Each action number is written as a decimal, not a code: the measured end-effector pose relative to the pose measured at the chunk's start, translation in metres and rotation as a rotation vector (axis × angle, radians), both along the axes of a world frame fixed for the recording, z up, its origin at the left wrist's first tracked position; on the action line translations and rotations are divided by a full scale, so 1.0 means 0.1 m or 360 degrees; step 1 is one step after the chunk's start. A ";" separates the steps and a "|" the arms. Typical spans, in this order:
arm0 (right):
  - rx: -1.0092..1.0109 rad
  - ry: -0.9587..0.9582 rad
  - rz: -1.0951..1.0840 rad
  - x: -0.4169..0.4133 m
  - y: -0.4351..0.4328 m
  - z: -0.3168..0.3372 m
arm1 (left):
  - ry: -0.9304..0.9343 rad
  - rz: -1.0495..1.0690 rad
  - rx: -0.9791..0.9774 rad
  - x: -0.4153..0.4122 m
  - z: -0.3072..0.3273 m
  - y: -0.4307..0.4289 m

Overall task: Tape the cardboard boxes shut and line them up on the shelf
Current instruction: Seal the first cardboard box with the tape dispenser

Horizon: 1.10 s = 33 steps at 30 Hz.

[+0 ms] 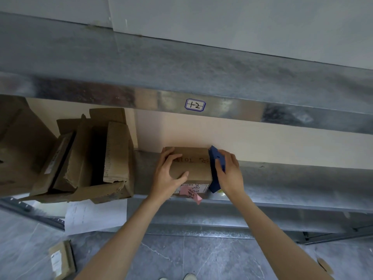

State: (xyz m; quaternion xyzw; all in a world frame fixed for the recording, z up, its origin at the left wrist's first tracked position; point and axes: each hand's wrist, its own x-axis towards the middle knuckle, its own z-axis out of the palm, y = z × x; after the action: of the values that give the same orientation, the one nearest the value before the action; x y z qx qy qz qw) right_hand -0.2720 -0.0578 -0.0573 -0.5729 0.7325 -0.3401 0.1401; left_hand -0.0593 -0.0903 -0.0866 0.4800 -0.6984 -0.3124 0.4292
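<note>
One cardboard box [191, 165] on shelf [292, 184]; left hand [167, 175] grips its left edge; right hand [231, 174] holds blue dispenser [215, 158], possibly for tape, at its right.

The small cardboard box [191, 166] stands on the shelf [292, 184], near its front edge. The left hand [167, 174] holds its left side. The right hand [231, 172] holds a tape dispenser [216, 164] against its right side. A paper note [191, 194] hangs on the front face. To the left, apart from it, open cardboard boxes [96, 158] lie on the same shelf. A flat parcel [61, 259] lies on the floor [201, 257] below them.
</note>
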 end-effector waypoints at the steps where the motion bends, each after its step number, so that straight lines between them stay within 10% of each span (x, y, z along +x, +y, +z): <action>1: 0.0086 0.0009 -0.0039 -0.07 0.01 -0.04 | 0.0005 0.0000 -0.0003 0.00 0.00 0.00; 19: 0.0800 0.0377 0.0399 -0.21 -0.01 -0.25 | -0.0076 -0.0025 0.0009 0.03 0.03 -0.01; 33: 0.0923 0.0091 0.0660 -0.48 -0.22 -0.16 | -0.0063 -0.0008 0.0019 0.01 0.05 0.01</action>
State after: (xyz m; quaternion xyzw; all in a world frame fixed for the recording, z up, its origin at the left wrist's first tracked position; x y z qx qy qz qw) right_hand -0.3203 -0.0798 -0.0735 -0.6549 0.6704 -0.0664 0.3424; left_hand -0.0583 -0.0889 -0.0818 0.4868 -0.7061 -0.3081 0.4117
